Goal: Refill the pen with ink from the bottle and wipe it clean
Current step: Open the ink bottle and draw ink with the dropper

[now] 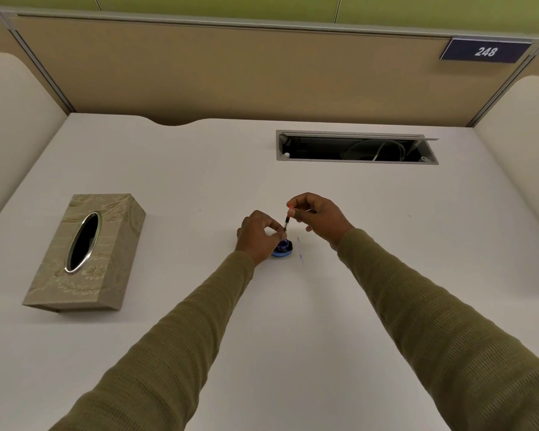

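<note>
A small blue ink bottle (285, 247) stands open on the white desk near the middle. My left hand (255, 236) grips the bottle from its left side and hides most of it. My right hand (316, 214) pinches the top of a thin dark pen part (286, 223) between thumb and forefinger. The pen part stands nearly upright with its lower end at the bottle's mouth. Whether the tip touches the ink is too small to tell.
A beige tissue box (84, 253) with an oval slot lies on the desk at the left. A few blue ink marks (300, 248) dot the desk right of the bottle. An open cable hatch (357, 147) sits at the back right. Partition walls enclose the desk.
</note>
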Demonstrator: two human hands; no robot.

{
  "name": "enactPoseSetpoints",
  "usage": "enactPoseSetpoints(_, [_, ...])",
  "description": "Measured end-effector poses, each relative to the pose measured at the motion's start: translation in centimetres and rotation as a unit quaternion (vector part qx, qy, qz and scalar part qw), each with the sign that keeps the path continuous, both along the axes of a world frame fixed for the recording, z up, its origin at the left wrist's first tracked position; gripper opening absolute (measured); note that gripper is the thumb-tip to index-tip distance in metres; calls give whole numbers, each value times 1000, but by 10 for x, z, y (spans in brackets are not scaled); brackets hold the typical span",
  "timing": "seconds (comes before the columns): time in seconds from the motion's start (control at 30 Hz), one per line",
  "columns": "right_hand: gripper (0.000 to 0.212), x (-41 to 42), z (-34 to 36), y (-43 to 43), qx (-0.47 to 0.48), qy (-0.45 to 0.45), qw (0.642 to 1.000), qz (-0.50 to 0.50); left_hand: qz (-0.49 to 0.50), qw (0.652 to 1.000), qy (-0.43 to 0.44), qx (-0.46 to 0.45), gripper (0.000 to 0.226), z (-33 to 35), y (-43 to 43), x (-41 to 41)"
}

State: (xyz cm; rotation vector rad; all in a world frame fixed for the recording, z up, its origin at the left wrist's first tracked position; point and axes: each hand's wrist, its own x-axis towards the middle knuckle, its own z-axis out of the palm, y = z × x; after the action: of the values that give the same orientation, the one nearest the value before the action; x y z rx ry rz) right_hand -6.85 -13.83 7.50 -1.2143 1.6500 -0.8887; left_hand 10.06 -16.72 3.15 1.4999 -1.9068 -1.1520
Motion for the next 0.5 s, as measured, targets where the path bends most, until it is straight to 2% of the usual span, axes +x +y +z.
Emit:
enactPoseSetpoints(0.13, [12,1,2,0,-4,2,1000,9,-1,1000,-1,-3,8,1,0,0])
enactPoseSetpoints(0.23, [1,2,0,-1,6,-7,1000,-5,-3,1000,0,-4,7,2,1,0])
enactPoseSetpoints(0.4, [14,1,-2,-1,2,-9,1000,11,-1,1000,-3,1,8,1,1,0])
enactPoseSetpoints(0.5, [11,2,-2,-1,3,-9,1000,16,-3,1000,-2,0,9,0,0,0])
